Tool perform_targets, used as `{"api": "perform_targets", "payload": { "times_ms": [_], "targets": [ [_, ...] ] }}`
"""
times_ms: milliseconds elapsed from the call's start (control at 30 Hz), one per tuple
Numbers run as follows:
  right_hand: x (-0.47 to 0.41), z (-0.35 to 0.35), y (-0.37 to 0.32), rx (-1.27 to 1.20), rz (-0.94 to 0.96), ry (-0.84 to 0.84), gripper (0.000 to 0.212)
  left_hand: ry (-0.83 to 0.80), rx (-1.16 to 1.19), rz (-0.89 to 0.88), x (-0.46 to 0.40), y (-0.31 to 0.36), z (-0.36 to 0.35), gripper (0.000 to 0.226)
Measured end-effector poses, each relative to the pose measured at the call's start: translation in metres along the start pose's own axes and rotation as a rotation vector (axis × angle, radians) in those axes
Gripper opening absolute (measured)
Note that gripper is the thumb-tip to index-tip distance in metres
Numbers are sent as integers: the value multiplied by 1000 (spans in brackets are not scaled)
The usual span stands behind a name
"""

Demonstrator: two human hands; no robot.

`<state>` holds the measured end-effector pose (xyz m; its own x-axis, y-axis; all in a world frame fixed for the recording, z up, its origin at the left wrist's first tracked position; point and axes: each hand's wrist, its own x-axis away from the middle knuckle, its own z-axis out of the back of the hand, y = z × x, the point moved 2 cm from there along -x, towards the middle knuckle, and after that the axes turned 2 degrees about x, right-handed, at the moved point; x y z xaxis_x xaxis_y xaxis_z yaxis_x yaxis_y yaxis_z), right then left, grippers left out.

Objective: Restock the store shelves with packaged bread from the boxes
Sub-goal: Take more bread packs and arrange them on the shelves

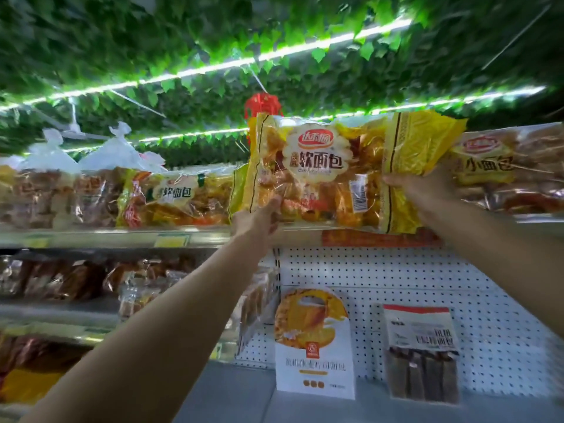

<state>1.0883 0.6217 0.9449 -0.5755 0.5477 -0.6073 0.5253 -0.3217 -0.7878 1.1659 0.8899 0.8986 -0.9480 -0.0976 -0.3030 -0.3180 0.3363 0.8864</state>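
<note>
Bread bag at the top shelf (122, 236)
My left hand (259, 219) and right hand (424, 190) grip a yellow 软面包 bag (323, 175) between them.

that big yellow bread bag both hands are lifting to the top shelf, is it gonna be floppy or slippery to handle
Probably floppy: the yellow bread bag is held at both ends, by the left hand and the right hand, and its right end crumples. The glossy film looks slippery. It seems light for its size, being puffy soft bread.
</note>
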Motion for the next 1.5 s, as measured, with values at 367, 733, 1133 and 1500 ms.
{"api": "perform_targets", "payload": {
  "times_ms": [367, 733, 1133, 1500],
  "targets": [
    [-47, -44, -4, 62, 49, -8, 87, 109, -257, -7, -63, -3, -16, 90],
    [-61, -60, 38, 125, -25, -32, 72, 248, -1343, -160, -100, -13, -1, 66],
    [-66, -66, 46, 250, -80, -95, 61, 269, -1171, -261, -115, -30, 6, 64],
    [-6, -36, 57, 554, 243, 12, 57, 160, -745, -240, -75, -29, 11, 47]
  ]
}}
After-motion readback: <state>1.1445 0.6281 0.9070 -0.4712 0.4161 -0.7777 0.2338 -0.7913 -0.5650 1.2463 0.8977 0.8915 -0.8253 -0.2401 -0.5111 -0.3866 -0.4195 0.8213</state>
